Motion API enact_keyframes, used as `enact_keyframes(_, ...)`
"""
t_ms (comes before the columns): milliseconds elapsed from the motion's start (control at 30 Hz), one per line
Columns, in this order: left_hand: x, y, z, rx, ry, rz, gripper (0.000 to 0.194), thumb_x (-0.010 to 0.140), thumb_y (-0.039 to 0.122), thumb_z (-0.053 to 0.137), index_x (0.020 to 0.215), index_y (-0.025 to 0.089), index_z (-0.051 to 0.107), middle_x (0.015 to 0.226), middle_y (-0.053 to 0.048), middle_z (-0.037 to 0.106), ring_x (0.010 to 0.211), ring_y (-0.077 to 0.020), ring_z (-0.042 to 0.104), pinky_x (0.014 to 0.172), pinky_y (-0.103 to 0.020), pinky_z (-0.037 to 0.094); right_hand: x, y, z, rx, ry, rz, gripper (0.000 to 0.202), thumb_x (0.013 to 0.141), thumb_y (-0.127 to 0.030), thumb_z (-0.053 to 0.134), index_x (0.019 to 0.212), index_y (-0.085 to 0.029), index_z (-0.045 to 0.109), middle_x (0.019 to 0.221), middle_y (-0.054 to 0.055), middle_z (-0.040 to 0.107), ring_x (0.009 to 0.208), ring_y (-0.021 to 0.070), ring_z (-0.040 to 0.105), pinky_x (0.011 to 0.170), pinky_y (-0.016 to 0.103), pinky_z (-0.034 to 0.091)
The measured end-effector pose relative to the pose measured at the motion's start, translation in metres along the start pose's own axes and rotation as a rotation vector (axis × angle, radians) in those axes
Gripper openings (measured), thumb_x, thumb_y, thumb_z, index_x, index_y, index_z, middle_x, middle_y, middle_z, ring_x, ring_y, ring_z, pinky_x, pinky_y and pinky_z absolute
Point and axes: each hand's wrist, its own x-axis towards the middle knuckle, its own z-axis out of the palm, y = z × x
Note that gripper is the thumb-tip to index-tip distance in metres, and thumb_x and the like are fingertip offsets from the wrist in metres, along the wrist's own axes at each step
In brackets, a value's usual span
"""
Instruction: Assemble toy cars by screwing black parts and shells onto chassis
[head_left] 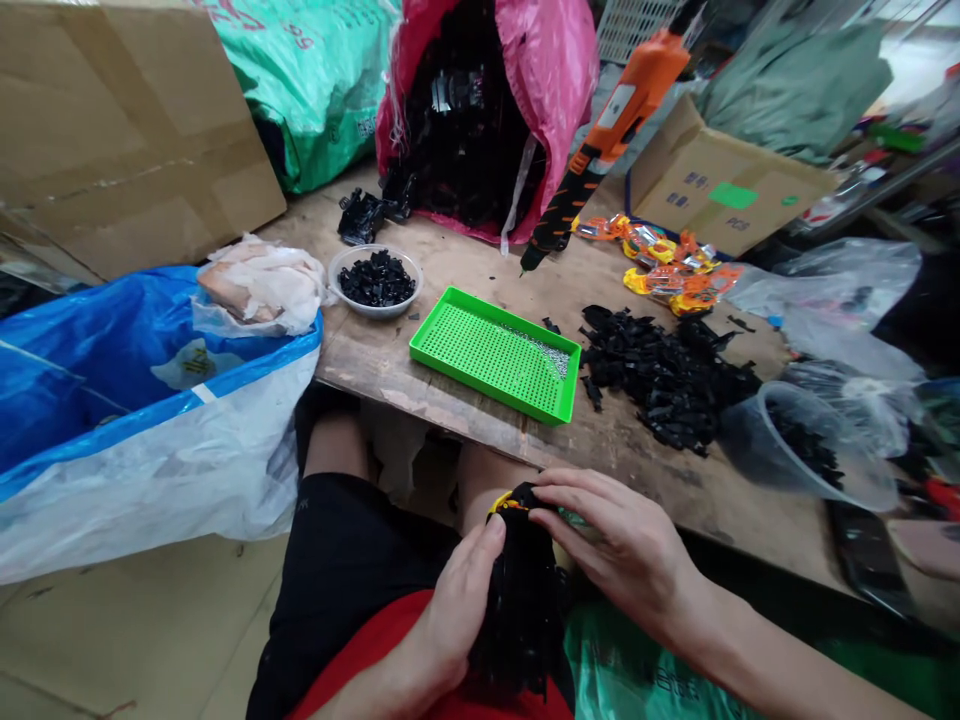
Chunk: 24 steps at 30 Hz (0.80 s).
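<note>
Over my lap, my left hand (461,595) grips a black plastic assembly (523,610) along its left side, thumb near the top. A yellow and orange piece (498,503) shows at the assembly's far end. My right hand (634,545) has its fingers closed on a small black plastic part (520,494) at that same end, touching the yellow piece. Fingers hide part of the joint between them. Beyond my hands, a green perforated tray (480,350) with small metal screws (551,358) lies on the wooden table (457,410).
An orange electric screwdriver (622,105) hangs point down above the table. Loose black parts (667,375) lie heaped at right, near a tipped clear tub (765,430) and orange-yellow pieces (667,265). A bowl of black parts (375,280), a pink sack (555,60) and a blue-lined bag (247,390) stand around.
</note>
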Motion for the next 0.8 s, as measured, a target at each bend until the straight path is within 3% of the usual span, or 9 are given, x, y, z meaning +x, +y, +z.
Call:
enact_keyframes(200, 0.0001, -0.0074, -0.0029, -0.028, -0.051, 0.025, 0.059, 0.092, 0.065, 0.054, 0.127, 0.019, 0.069, 0.137, -0.009, 0.066, 0.132, -0.0301, 0.054, 0.118, -0.042, 0.034, -0.0001, 0.002, 0.0032, -0.074, -0.095, -0.067, 0.02, 0.097, -0.02, 0.06, 0.115, -0.025, 0.067, 0.112, 0.008, 0.075, 0.101, 0.022, 0.073, 0.087, 0.036, 0.064)
enact_keyframes(433, 0.0005, -0.0102, -0.003, -0.046, -0.016, 0.002, 0.066, 0.086, 0.069, 0.06, 0.127, 0.018, 0.069, 0.14, -0.01, 0.065, 0.134, -0.0318, 0.053, 0.119, -0.042, 0.034, -0.0029, -0.003, 0.0055, -0.146, -0.136, -0.074, 0.018, 0.099, -0.02, 0.056, 0.112, -0.023, 0.067, 0.11, 0.009, 0.075, 0.097, 0.0224, 0.073, 0.081, 0.034, 0.064)
enact_keyframes(600, 0.0003, -0.0098, -0.0031, -0.058, -0.018, 0.006, 0.063, 0.089, 0.065, 0.058, 0.131, 0.018, 0.067, 0.144, -0.009, 0.062, 0.137, -0.0298, 0.051, 0.12, -0.04, 0.031, -0.0046, -0.0024, 0.0088, -0.206, -0.171, -0.112, 0.02, 0.101, -0.021, 0.052, 0.116, -0.019, 0.065, 0.113, 0.011, 0.073, 0.098, 0.0229, 0.071, 0.082, 0.034, 0.062)
enact_keyframes(800, -0.0023, -0.008, -0.002, -0.038, -0.105, 0.018, 0.053, 0.098, 0.056, 0.051, 0.136, 0.02, 0.062, 0.147, -0.007, 0.06, 0.136, -0.0258, 0.052, 0.119, -0.04, 0.036, -0.0029, -0.0051, 0.0096, -0.202, -0.287, -0.09, 0.017, 0.103, -0.022, 0.048, 0.109, -0.017, 0.063, 0.107, 0.012, 0.072, 0.097, 0.0239, 0.07, 0.077, 0.035, 0.061)
